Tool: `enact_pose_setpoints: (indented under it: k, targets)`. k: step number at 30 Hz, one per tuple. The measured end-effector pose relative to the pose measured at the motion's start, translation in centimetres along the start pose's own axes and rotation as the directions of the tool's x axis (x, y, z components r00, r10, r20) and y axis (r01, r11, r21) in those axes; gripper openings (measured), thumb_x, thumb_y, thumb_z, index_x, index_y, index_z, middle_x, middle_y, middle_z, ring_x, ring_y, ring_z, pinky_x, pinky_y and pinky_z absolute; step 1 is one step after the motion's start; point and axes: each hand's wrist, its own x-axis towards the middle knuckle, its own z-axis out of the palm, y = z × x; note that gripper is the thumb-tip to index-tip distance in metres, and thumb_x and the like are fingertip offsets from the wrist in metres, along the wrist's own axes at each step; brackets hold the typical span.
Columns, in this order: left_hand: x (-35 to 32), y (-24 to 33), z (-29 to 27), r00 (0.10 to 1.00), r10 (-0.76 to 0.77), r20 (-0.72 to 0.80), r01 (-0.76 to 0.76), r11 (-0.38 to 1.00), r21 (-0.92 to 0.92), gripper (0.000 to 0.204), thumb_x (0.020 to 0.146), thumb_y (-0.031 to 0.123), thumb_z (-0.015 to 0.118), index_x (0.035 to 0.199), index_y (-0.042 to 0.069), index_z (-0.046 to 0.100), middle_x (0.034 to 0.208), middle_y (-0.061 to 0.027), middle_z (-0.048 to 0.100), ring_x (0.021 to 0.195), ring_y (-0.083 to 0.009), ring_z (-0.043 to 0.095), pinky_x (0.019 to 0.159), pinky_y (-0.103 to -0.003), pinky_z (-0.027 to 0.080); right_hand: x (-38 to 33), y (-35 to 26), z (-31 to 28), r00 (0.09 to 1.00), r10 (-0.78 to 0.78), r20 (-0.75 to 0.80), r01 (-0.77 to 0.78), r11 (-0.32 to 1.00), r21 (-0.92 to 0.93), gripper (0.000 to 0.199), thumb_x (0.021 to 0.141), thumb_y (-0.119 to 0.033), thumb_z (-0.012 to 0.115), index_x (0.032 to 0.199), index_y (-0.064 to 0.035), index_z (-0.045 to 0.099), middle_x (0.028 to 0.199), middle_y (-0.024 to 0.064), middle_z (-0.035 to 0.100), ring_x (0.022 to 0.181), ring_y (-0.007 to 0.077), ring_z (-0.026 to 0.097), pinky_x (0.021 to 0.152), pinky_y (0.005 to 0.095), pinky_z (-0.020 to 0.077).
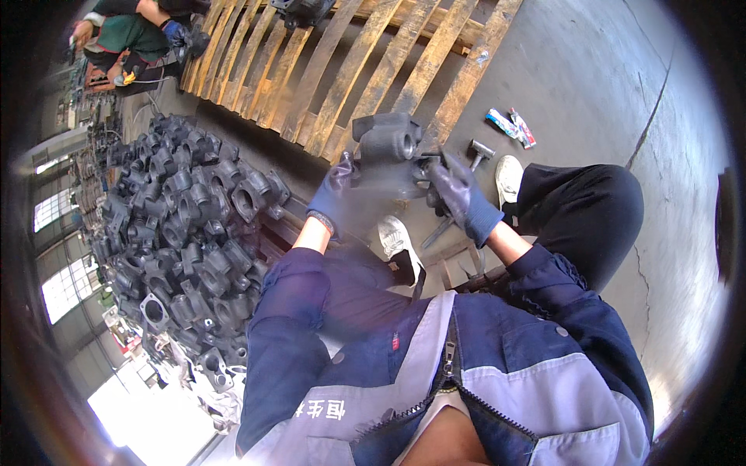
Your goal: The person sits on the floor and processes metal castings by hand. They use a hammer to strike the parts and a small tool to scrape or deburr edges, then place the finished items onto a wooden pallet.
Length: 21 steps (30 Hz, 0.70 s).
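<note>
A dark grey cast metal housing with a round bore is raised in front of me, over the near edge of the pallet. My left hand, in a dark blue coated glove, is closed on its left side. My right hand, gloved alike, is closed at the casting's right side. Something short and dark shows by its fingers, too blurred to name. The casting's lower part is smeared. Beyond my right hand a hammer head shows near the floor, its handle partly hidden behind the glove.
A big heap of similar castings lies to my left. The slatted wooden pallet stands ahead, with another casting on it. Coloured packets lie on the concrete floor. A gloved co-worker crouches at the far left.
</note>
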Motion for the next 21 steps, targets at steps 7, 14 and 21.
enact_pose_setpoints:
  k: [7,14,21]
  targets:
    - [1.9,-1.8,0.2,0.927,-0.334,0.168,0.364,0.909,-0.202,0.045,0.096,0.041,0.045,0.124,0.011,0.061,0.114,-0.0094,0.067,0.108,-0.0264,0.061,0.095,-0.040,0.044,-1.2,-0.2,1.4,1.000,-0.005,0.012,0.008,0.968,-0.250,0.044,0.085,-0.024,0.066,0.120,-0.0005,0.054,0.094,0.0130,0.066,0.086,0.0167,0.060,0.076,0.0330,0.0497]
    - [3.3,-3.2,0.5,0.928,-0.363,-0.090,0.317,0.890,-0.328,0.055,0.094,0.051,0.043,0.127,0.009,0.058,0.120,-0.0126,0.063,0.112,-0.0289,0.058,0.099,-0.044,0.040,1.1,4.3,0.0,0.975,0.159,-0.155,-0.187,0.965,-0.186,0.042,0.083,-0.024,0.069,0.115,-0.0004,0.055,0.100,0.0217,0.066,0.091,0.0237,0.063,0.079,0.0370,0.0489]
    - [2.8,-3.8,0.4,0.950,-0.264,-0.164,0.168,0.880,-0.444,0.066,0.093,0.060,0.040,0.130,0.008,0.055,0.126,-0.0158,0.059,0.116,-0.0313,0.054,0.103,-0.048,0.036,1.7,5.9,2.0,0.991,0.028,-0.131,-0.061,0.966,-0.251,0.045,0.083,-0.029,0.070,0.112,0.0000,0.052,0.100,0.0222,0.065,0.091,0.0251,0.063,0.080,0.0371,0.0486]
